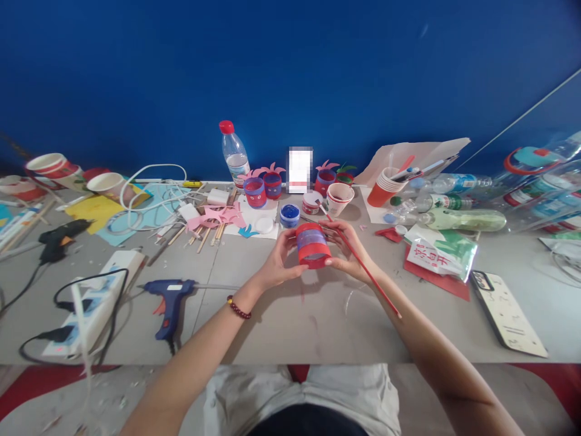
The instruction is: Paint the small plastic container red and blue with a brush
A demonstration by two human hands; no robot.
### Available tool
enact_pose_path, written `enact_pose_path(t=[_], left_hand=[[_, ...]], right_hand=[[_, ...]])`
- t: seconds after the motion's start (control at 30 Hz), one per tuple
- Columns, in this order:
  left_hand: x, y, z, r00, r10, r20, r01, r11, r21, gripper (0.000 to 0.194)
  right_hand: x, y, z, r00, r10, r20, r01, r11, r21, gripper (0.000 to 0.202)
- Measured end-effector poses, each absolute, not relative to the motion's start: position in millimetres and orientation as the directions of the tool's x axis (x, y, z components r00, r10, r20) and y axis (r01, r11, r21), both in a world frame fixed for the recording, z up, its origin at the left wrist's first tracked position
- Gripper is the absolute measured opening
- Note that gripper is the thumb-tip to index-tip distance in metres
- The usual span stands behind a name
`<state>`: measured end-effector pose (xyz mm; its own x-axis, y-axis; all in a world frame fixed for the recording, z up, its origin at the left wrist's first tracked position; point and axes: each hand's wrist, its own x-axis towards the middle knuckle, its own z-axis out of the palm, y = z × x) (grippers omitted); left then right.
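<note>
Between my two hands is a cup-like cylinder (313,244), painted red with a purple band and tilted so that its open end faces me. My left hand (285,257) grips it from the left, thumb at its lower edge. My right hand (347,251) holds the other side, and a long red paintbrush (372,280) also lies in that hand, its handle slanting down over my forearm. Just beyond stand an open jar of blue paint (290,214), a red-labelled jar (312,203) and a paper cup (338,198) with dark liquid.
Painted cups (255,194) with pink paper tops stand at the back. A blue glue gun (170,303) and a power strip (97,303) lie left. Right are plastic bottles (463,219), stacked cups (384,191) and a phone (508,315). A bottle (235,158) stands by the blue wall.
</note>
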<state>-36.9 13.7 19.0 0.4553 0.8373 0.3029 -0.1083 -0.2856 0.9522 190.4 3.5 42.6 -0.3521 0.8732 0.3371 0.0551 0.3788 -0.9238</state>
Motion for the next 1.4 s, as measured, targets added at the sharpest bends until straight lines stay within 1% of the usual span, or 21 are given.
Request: enact_pose_path(t=[0.1,0.23,0.33,0.47,0.63,0.73,0.77,0.8,0.83,0.93,0.97,1.0,1.07,1.2,1.3,1.4], left_hand=[[-37,12,20,0.454,0.838,0.303,-0.077,-0.302,0.95,0.082],[-37,10,18,0.413,0.848,0.332,-0.004,-0.363,0.932,0.092],[-39,10,17,0.386,0.839,0.383,0.091,-0.448,0.89,0.087],[-43,14,19,0.378,0.8,0.465,0.191,-0.559,0.807,0.081],[-46,16,26,0.421,0.779,0.465,0.26,-0.595,0.76,0.085],[-45,15,28,0.418,0.785,0.456,0.279,-0.589,0.758,0.08],[-44,14,28,0.406,0.792,0.456,0.281,-0.583,0.762,0.079],[-43,14,27,0.391,0.799,0.458,0.285,-0.578,0.765,0.078],[-42,14,27,0.374,0.804,0.462,0.29,-0.575,0.765,0.078],[-41,14,25,0.349,0.801,0.487,0.303,-0.588,0.75,0.077],[-40,14,24,0.346,0.798,0.493,0.305,-0.593,0.746,0.077],[-40,14,23,0.343,0.799,0.494,0.309,-0.593,0.744,0.079],[-40,15,21,0.327,0.808,0.49,0.33,-0.583,0.742,0.082],[-41,15,17,0.261,0.82,0.509,0.407,-0.572,0.712,0.08],[-43,16,16,0.244,0.799,0.55,0.413,-0.599,0.686,0.079],[-44,17,16,0.27,0.772,0.575,0.419,-0.632,0.652,0.077]], right_hand=[[189,1,46,-0.34,0.882,0.327,0.08,0.374,-0.924,0.069],[189,-1,51,-0.319,0.874,0.366,0.259,0.452,-0.854,0.072],[190,-3,53,-0.375,0.856,0.355,0.377,0.491,-0.785,0.072],[189,-5,56,-0.413,0.848,0.332,0.442,0.506,-0.741,0.072],[191,-4,59,-0.434,0.835,0.338,0.443,0.525,-0.727,0.075],[193,-3,60,-0.417,0.83,0.37,0.383,0.53,-0.756,0.08],[194,-3,61,-0.393,0.834,0.387,0.349,0.525,-0.776,0.078],[194,-3,63,-0.361,0.842,0.4,0.313,0.514,-0.799,0.073],[194,-3,64,-0.318,0.855,0.411,0.278,0.498,-0.821,0.063],[193,-3,72,-0.16,0.895,0.417,0.199,0.443,-0.874,0.027],[192,-3,76,-0.109,0.905,0.412,0.186,0.426,-0.885,0.022],[191,-2,79,-0.063,0.91,0.409,0.176,0.414,-0.893,0.02],[189,2,86,-0.015,0.913,0.408,0.166,0.405,-0.899,0.021],[183,23,97,-0.076,0.899,0.431,0.174,0.437,-0.882,0.025],[176,47,102,-0.106,0.888,0.448,0.257,0.46,-0.85,0.022],[166,71,106,-0.07,0.868,0.492,0.33,0.485,-0.81,0.02]])
